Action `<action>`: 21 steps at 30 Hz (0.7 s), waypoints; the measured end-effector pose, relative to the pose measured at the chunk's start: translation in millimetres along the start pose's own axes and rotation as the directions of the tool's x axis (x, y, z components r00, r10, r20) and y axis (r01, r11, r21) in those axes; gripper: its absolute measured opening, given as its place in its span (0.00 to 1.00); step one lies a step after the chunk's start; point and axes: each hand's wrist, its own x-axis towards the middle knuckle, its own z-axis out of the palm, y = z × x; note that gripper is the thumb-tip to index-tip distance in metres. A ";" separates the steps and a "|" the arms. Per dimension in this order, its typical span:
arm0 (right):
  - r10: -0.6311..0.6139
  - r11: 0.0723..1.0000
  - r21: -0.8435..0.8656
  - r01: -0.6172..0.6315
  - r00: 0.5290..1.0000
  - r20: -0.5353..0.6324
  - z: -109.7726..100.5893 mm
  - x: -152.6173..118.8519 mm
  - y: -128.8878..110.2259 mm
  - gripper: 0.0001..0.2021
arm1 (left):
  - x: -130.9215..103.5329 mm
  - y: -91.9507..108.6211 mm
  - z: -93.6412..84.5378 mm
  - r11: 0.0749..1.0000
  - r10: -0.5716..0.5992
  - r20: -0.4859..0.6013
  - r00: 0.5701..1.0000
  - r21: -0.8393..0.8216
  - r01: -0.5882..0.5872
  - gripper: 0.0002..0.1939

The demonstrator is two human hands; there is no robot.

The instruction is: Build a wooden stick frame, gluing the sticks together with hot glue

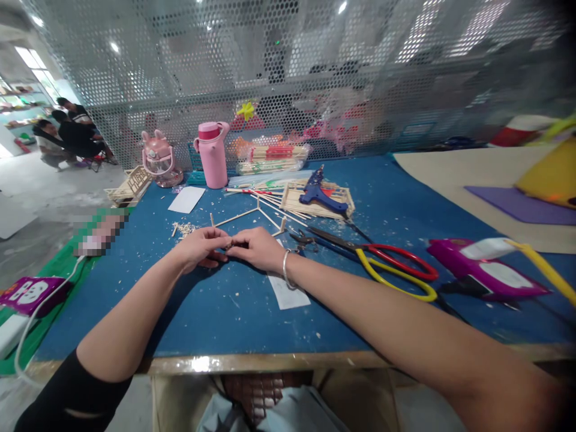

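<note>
My left hand [204,248] and my right hand [255,248] meet over the blue table, fingertips together. Both are closed around something small and dark that I cannot make out. Just beyond them stands a thin wooden stick frame [238,216] with short upright pieces at its corners. A pile of small stick offcuts [183,229] lies beside my left hand. Under my right wrist, which wears a silver bracelet [287,270], is a white paper [288,294]. Pliers [303,240] rest to the right of that wrist.
Red-and-yellow-handled scissors [360,247] and a purple power strip [488,270] lie right. A blue glue gun [320,195] rests on a stick panel [292,201]. Behind stand a pink bottle [213,159], a pink jar [161,162] and mesh [288,78]. People [74,132] sit far left.
</note>
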 end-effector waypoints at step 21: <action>0.128 0.899 0.436 0.043 0.926 -0.355 -12.2 -1.8 -8.5 0.09 | -4.7 -3.0 -0.2 0.728 0.683 -0.408 0.606 0.314 -0.609 0.09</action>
